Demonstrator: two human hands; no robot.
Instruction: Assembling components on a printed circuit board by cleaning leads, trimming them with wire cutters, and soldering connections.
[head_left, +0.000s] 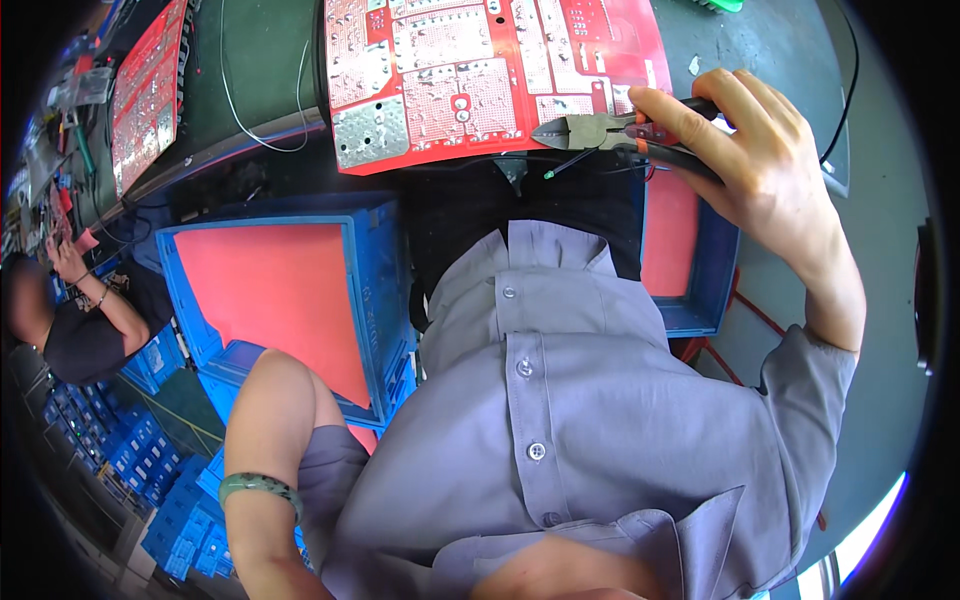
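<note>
Holding a pair of side cutters [600, 132], the right grip [755, 150] is curling its fingers around the dark handles, which are standing a bit apart. One finger is reaching forward toward the metal head. The pointy tip is aiming left, over the near right part of a big red circuit board [430, 140]; I cannot tell if it is touching. Just under the cutters, a thin little stick with a green tip [550, 175] is pointing down and left. The board is showing lots of silver dots and patches, and it is poking out past the edge of the dark green tabletop [265, 75]. A thin pale wire [240, 120] is looping near its left side. Farther left, another red board [150, 100] is sitting.

Below, the person is wearing a grey shirt [600, 400]. The left arm [265, 430] is bending at the elbow, with a green bangle [260, 485] circling it. It is leaving the view at the bottom, so I cannot tell what the left grip is doing. Blue bins [375, 290] [690, 318] are standing on both sides, with pinkish-red sheets [290, 290] showing inside. Far left, a co-worker [95, 335] in dark clothes is lifting a hand near the tabletop.
</note>
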